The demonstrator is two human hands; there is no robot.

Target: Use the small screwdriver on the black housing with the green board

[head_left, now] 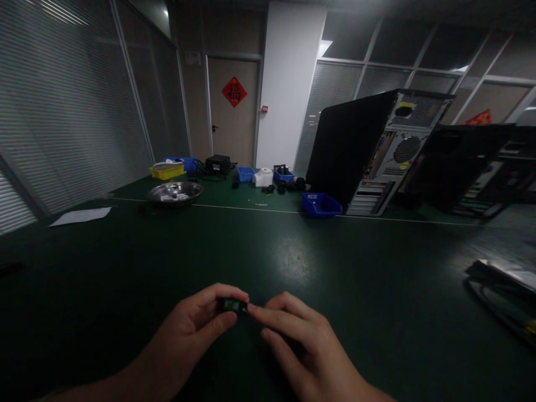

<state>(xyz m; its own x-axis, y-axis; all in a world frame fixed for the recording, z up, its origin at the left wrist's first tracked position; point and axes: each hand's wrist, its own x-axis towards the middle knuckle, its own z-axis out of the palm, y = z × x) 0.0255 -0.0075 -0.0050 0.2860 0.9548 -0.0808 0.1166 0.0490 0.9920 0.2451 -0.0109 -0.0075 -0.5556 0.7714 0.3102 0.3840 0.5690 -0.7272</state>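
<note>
Between the thumb and fingers of my left hand (196,318) is a small dark piece with a green circuit board (231,305) showing on its side. It is held just above the green tabletop; its exact kind is too small to make out. At the right end of the piece, the tip of my right index finger touches or nearly touches it. My right hand (301,340) has its thumb apart from the index finger, with nothing visible between them. Its other fingers are partly hidden.
Across the green table (138,268) stand a steel bowl (176,192) with white pieces, a blue bin (321,205), a yellow bin (166,171) and a black computer tower (355,145). A white sheet (80,216) lies at left, a dark-framed item (502,279) at right.
</note>
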